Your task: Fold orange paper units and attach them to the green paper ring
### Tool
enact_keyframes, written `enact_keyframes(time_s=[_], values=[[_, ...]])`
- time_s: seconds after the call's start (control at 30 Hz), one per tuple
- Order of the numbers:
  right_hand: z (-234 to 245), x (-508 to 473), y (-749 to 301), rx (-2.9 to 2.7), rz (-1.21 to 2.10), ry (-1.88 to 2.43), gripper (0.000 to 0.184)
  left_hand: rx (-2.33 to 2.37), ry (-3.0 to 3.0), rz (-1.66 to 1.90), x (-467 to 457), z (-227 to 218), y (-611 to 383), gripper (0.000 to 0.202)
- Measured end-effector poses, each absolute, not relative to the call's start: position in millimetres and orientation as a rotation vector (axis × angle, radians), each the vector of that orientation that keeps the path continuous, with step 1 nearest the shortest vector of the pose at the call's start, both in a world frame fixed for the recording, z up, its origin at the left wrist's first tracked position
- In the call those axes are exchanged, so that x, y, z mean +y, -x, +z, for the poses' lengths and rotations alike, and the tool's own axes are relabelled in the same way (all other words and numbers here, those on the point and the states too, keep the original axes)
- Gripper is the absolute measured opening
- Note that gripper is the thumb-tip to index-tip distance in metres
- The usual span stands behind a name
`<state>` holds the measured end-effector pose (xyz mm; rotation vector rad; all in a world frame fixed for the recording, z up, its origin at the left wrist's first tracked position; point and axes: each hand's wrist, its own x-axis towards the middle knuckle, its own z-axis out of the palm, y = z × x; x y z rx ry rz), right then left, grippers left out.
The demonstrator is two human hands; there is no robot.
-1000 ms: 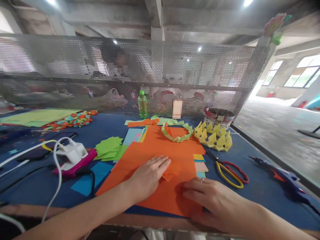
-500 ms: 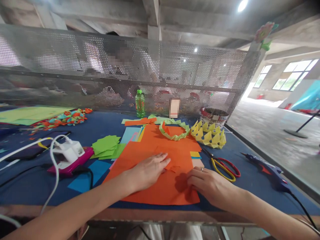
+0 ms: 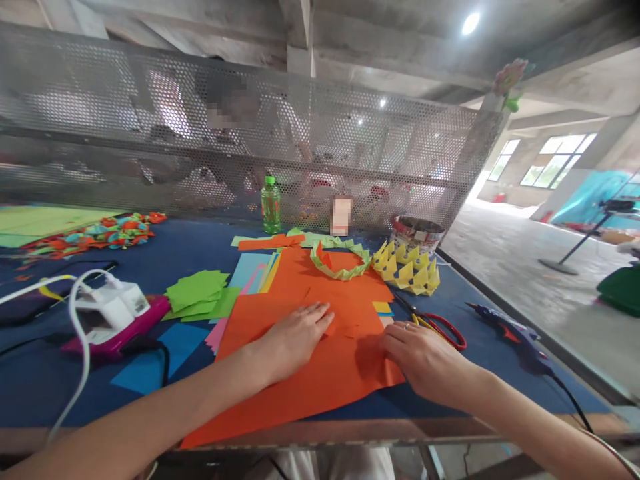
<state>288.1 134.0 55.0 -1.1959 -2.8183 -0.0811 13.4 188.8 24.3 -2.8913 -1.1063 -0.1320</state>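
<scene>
A large orange paper sheet lies in front of me, its near left corner reaching over the table's front edge. My left hand rests flat on it, fingers stretched forward. At the sheet's right edge, my right hand grips the paper between thumb and fingers, and the edge there is slightly lifted. A few small orange pieces lie between the hands. Beyond them sit a pale green folded-paper ring and a yellow folded-paper crown. Scissors with red and yellow handles lie beside my right hand, partly hidden by it.
A glue gun lies on the right. To the left are green paper squares, blue paper and a pink power strip with white chargers and cables. A green bottle stands before a perforated metal screen; a person sits behind it.
The orange sheet has turned, its near left corner swinging toward me past the table edge. My right hand has its right edge lifted slightly; my left hand stays flat on it.
</scene>
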Motion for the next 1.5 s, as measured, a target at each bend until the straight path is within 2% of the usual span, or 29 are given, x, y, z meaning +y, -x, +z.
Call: enact_keyframes(time_s=[0.27, 0.43, 0.5, 0.57, 0.7, 0.77, 1.0, 1.27, 1.37, 1.5], values=[[71.7, 144.9, -294.6, -2.607, -0.064, 1.468, 0.019, -1.055, 2.852, -0.020, 166.8, 30.0, -16.7, 0.067], [87.9, 217.1, -359.6, -2.102, -0.240, 1.890, 0.031, -1.016, 2.833, -0.045, 172.1, 30.9, -21.2, 0.064], [83.6, 238.8, -377.7, -2.029, -0.241, 1.964, 0.048, -0.992, 2.831, -0.067, 173.9, 30.9, -22.2, 0.060], [75.8, 250.6, -383.9, -2.018, -0.217, 1.984, 0.054, -0.980, 2.823, -0.090, 174.7, 31.3, -21.6, 0.057], [68.3, 257.8, -374.8, -2.055, -0.140, 1.978, 0.031, -0.983, 2.819, -0.122, 173.5, 34.2, -17.7, 0.059], [74.3, 259.8, -372.1, -2.042, -0.120, 1.985, 0.028, -0.987, 2.836, -0.088, 172.6, 36.4, -15.9, 0.060], [141.1, 256.3, -396.9, -1.754, -0.291, 1.987, 0.015, -0.988, 2.856, 0.031, 174.0, 44.2, -12.6, 0.069], [217.8, 274.8, -410.5, -1.466, -0.691, 1.868, 0.020, -0.969, 2.893, -0.105, 176.5, 38.9, -12.0, 0.067], [214.3, 318.3, -412.9, -1.514, -0.733, 1.870, 0.021, -0.945, 2.915, -0.162, 178.5, 30.8, -8.4, 0.064], [177.1, 382.1, -416.1, -1.622, -0.604, 1.989, 0.032, -0.927, 2.925, -0.198, 182.9, 18.4, -2.0, 0.063]])
